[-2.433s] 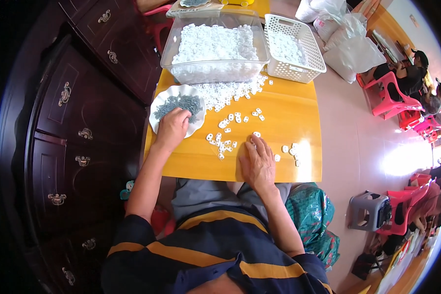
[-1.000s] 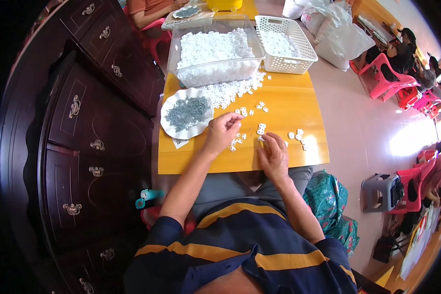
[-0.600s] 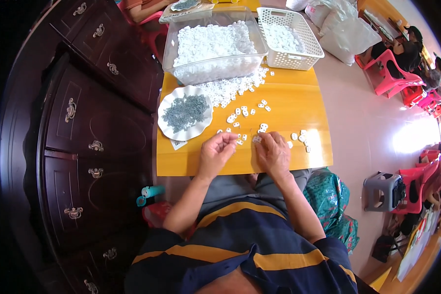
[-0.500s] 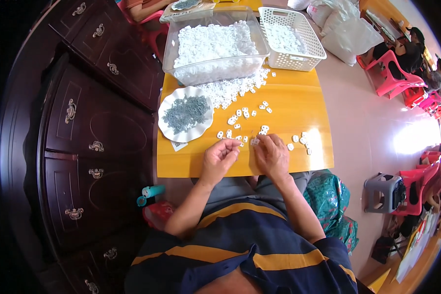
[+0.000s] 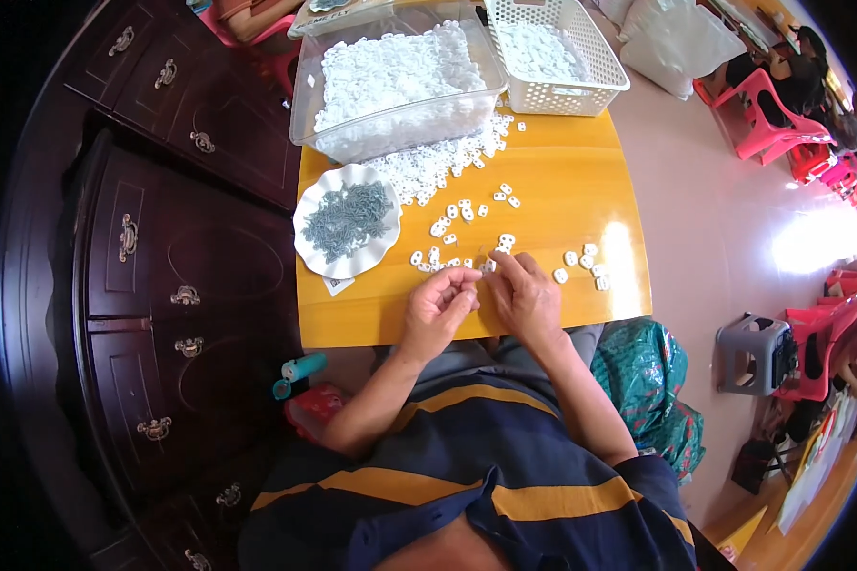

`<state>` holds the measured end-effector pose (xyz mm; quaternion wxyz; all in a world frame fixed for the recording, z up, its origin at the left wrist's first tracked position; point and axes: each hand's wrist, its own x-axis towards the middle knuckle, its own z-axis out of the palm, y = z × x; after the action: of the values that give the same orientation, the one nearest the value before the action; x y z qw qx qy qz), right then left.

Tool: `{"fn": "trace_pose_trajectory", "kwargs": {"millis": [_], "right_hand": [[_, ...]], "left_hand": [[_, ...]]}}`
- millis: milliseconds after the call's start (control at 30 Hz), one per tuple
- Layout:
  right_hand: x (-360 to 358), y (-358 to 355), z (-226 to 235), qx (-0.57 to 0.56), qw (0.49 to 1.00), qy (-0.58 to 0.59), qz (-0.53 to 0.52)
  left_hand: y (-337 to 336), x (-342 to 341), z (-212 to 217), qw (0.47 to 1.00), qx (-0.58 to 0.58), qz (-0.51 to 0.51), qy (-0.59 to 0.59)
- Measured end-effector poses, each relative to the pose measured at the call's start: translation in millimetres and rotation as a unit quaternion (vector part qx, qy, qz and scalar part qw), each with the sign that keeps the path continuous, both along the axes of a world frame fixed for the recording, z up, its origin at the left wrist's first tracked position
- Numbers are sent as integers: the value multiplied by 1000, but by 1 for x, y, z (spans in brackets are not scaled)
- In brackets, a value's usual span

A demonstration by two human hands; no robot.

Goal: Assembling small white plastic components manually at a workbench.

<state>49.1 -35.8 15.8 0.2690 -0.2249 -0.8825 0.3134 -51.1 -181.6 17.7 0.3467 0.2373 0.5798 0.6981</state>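
My left hand and my right hand meet at the near edge of the yellow table, fingertips pinched together around a small white plastic piece. Which hand grips it is hard to tell; a tiny part may sit in the left fingers. Loose white pieces lie scattered just beyond my hands. A white scalloped plate holding small grey metal parts rests to the left of them.
A clear tub heaped with white pieces and a white mesh basket stand at the table's far edge. Dark wooden cabinets run along the left. Pink chairs and a grey stool stand on the right.
My left hand left the plate of grey parts and came back to the near edge beside my right hand. Both hands now pinch together over one white piece.
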Motion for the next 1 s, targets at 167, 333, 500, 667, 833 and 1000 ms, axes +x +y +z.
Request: {"fn": "trace_pose_trajectory", "kwargs": {"millis": [167,333,500,667,833,1000], "right_hand": [[-5,2,-6,29,998,-59,1],[-3,4,-12,27,999,-38,-1],[-2,6,-10,16,999,-34,11],[-1,7,-7,20,999,-34,28],[2,9,-7,13,999,-26,43],[4,9,-7,7,999,2,49]], "left_hand": [[-7,1,-12,1000,-21,-7,8],[-11,2,-17,1000,-17,19,2],[-9,1,-17,999,-20,31,20],[4,-3,-4,946,-98,52,304],[17,-9,9,877,-152,41,454],[30,-8,5,840,-157,32,518]]}}
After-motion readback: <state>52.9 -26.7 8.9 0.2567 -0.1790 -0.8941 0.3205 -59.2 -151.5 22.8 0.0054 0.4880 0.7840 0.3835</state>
